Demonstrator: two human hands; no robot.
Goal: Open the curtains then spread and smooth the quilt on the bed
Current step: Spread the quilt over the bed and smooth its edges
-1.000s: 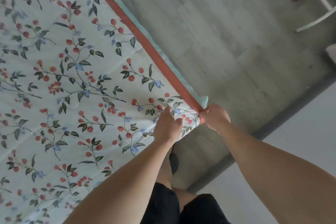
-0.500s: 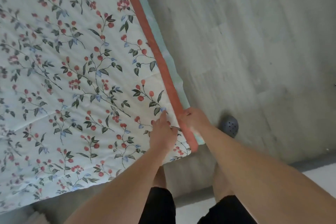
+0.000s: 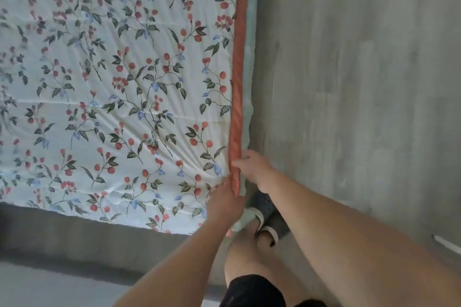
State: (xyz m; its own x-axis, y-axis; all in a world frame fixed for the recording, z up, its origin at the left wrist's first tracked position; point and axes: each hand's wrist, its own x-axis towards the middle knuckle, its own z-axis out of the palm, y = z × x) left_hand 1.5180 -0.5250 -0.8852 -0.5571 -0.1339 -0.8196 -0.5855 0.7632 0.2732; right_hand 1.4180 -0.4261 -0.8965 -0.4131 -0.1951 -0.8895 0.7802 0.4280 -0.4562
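The floral quilt (image 3: 119,87) is seen spread flat — white ground, red berries, green and blue leaves — filling the upper left of the head view. An orange-red trim (image 3: 238,77) is seen running along its right edge, and a pale green backing strip (image 3: 250,57) is exposed just beyond that trim.

The trim is pinched by the right hand (image 3: 254,169) close to the quilt's near corner; the thumb is laid on the top side of the band, and the other fingers are curled under the edge and mostly hidden. The left hand (image 3: 225,200) is placed just below and to the near side of the right hand, touching the same trim. Its fingers (image 3: 230,183) are held together and closed on the band's lower end, though the exact finger positions under the fabric cannot be told. The two hands are nearly touching.

The quilt's near edge (image 3: 99,214) is seen running leftward from the left hand's fingers. Fine wrinkles are seen radiating into the print from the pinched spot.

Grey wood-look flooring (image 3: 361,107) is seen to the right of the right hand's fingers. Directly below both hands — a dark perforated clog (image 3: 272,212) is worn on one foot, and black shorts (image 3: 252,289) are visible at the bottom edge.
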